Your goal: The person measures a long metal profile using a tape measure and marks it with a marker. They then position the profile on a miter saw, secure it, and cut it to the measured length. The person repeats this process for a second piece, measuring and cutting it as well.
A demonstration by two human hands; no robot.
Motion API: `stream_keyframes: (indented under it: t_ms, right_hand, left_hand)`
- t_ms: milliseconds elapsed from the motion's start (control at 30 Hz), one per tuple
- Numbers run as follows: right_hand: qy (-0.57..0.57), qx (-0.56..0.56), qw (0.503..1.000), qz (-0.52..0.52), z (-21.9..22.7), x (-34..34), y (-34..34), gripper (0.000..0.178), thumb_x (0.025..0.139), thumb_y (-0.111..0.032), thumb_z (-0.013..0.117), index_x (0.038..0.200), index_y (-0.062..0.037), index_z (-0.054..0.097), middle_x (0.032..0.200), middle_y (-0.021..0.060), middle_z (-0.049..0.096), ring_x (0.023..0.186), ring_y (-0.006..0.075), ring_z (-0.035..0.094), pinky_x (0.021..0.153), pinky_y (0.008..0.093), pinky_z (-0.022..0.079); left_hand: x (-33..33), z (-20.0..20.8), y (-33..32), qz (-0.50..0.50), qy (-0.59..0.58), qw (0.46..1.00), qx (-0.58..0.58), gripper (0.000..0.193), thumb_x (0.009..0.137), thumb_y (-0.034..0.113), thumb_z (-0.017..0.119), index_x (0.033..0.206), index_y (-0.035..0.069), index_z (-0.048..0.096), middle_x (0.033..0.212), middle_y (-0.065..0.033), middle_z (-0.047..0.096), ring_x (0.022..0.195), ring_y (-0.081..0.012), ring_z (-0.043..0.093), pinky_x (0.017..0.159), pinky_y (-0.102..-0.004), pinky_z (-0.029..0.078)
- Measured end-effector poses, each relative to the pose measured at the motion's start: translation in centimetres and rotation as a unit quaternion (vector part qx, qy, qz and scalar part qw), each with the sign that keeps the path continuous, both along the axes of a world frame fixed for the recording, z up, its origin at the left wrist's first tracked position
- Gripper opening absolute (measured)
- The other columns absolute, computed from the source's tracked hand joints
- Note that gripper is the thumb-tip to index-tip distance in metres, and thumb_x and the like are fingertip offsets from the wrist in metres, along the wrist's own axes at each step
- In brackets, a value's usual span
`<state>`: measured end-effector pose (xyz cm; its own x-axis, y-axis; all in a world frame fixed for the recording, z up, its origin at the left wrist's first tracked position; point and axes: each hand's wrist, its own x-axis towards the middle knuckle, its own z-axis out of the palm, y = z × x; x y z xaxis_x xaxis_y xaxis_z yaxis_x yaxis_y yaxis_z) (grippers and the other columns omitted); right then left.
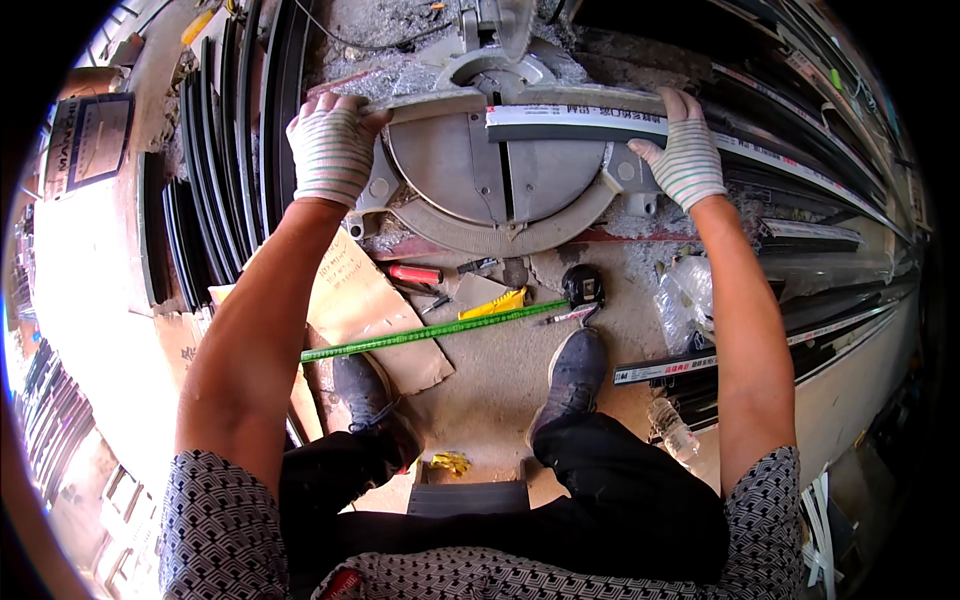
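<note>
A mitre saw with a round grey metal table [445, 165] stands ahead of me, its slot running away from me. Across the right part of the table, along the fence [430, 105], lies a long dark profile strip [580, 122] with white printed film on it; its left end is just left of the slot. My right hand [685, 155], in a striped glove, grips this strip, thumb in front and fingers over the back. My left hand [335, 150], gloved likewise, is curled over the fence's left end. The blade area [513, 25] is partly cut off at the top edge.
Dark profiles [225, 130] stand in rows at left; more film-covered ones [800, 150] lie at right. Below the saw are cardboard [370, 320], a red-handled tool [415, 273], a yellow cutter [493, 304] and a tape measure [583, 286] with its green blade drawn out. Metal shavings surround the saw.
</note>
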<state>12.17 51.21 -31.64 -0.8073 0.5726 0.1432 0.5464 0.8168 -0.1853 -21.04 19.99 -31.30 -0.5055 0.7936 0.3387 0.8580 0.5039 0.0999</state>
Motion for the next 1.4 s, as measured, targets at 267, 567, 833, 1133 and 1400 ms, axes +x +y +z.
stream_keyframes:
  t_ms: [267,567,833,1133,1400]
  right_hand:
    - [-0.004,0.009,1.0,-0.004,-0.2,0.1,0.1,0.091,0.075,-0.043,0.085,0.149,-0.0087,0.043,0.15,0.0226,0.046,0.136,0.0419,0.048,0.114,0.048,0.042]
    - [-0.013,0.012,1.0,-0.004,0.0,0.2,-0.1,0.093,0.075,-0.04,0.085,0.15,-0.0075,0.04,0.15,0.0224,0.044,0.135,0.0424,0.048,0.113,0.0476,0.043]
    - [-0.033,0.009,0.999,-0.008,0.3,0.0,-0.2,0.093,0.074,-0.045,0.085,0.148,-0.0083,0.041,0.15,0.0216,0.044,0.134,0.0424,0.048,0.112,0.0501,0.043]
    - [-0.007,0.025,1.0,0.006,-0.1,0.2,-0.1,0.095,0.073,-0.044,0.086,0.149,-0.0083,0.04,0.148,0.0225,0.045,0.132,0.0426,0.049,0.111,0.0488,0.043]
    - [-0.008,0.009,1.0,0.003,-0.1,0.0,-0.2,0.094,0.074,-0.038,0.086,0.15,-0.0081,0.039,0.148,0.0234,0.044,0.132,0.0434,0.049,0.112,0.0481,0.044]
  left_hand:
    - [0.9,0.3,-0.4,0.021,-0.008,1.0,-0.015,0.033,0.086,0.044,0.074,0.1,0.013,0.075,0.103,-0.0082,0.071,0.109,-0.0321,0.062,0.095,-0.0483,0.043]
    - [1.6,0.4,-0.5,-0.002,0.005,1.0,0.002,0.045,0.084,0.048,0.077,0.108,0.011,0.072,0.11,-0.0111,0.068,0.107,-0.0349,0.061,0.097,-0.0483,0.043]
    - [1.3,-0.1,-0.9,-0.001,0.004,1.0,-0.01,0.052,0.082,0.048,0.079,0.116,0.01,0.069,0.111,-0.0122,0.067,0.108,-0.0351,0.06,0.098,-0.0493,0.042]
    - [0.9,-0.2,-1.0,-0.034,-0.001,0.999,0.01,0.041,0.086,0.04,0.077,0.114,0.012,0.069,0.109,-0.011,0.067,0.106,-0.0349,0.061,0.098,-0.0481,0.041]
    - [1.3,0.3,-1.4,-0.056,0.017,0.998,0.033,0.053,0.084,0.035,0.079,0.13,0.012,0.063,0.124,-0.0127,0.064,0.118,-0.0364,0.057,0.106,-0.0498,0.038]
